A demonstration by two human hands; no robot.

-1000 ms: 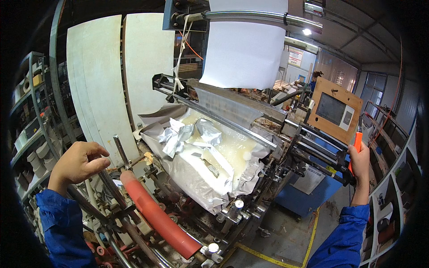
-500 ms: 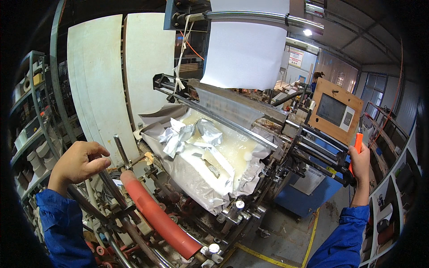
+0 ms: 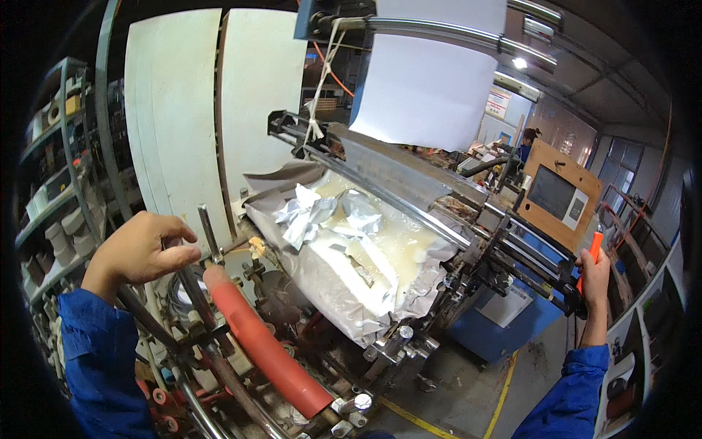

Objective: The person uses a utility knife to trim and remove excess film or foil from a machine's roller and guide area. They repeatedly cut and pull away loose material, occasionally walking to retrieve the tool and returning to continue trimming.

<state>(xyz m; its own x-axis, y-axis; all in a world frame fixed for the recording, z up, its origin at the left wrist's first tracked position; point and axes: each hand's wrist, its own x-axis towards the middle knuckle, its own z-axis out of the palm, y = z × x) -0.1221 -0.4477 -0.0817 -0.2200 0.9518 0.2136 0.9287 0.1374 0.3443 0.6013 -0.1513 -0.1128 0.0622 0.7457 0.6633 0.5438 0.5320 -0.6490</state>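
Note:
At the left, my left hand [image 3: 142, 252] hovers above the machine's rods, near an upright metal lever [image 3: 208, 233]. Its fingers are bent, the thumb stands apart from them, and nothing shows between them. On the right, my right hand [image 3: 596, 276] is wrapped round a slim orange-handled tool [image 3: 597, 247], held upright beside the machine's side rods; its exact kind I cannot make out. Between my hands a grey sheet-lined tray [image 3: 292, 252] holds a pale wet liquid [image 3: 402, 238] and crumpled silvery sheet [image 3: 306, 214]. A red roller [image 3: 267, 344] lies below my left hand.
White paper web [image 3: 428, 88] hangs over the machine from upper metal rollers. A wooden panel with a dark screen [image 3: 559, 192] stands at the right. Tall pale boards [image 3: 172, 110] and a loaded shelf [image 3: 55, 190] are at the left. A person [image 3: 528, 143] is far back.
The whole view has shifted, so the machine and tray sit a little farther right in the picture. My left hand stays bent and raised; my right hand still grips the orange-handled tool.

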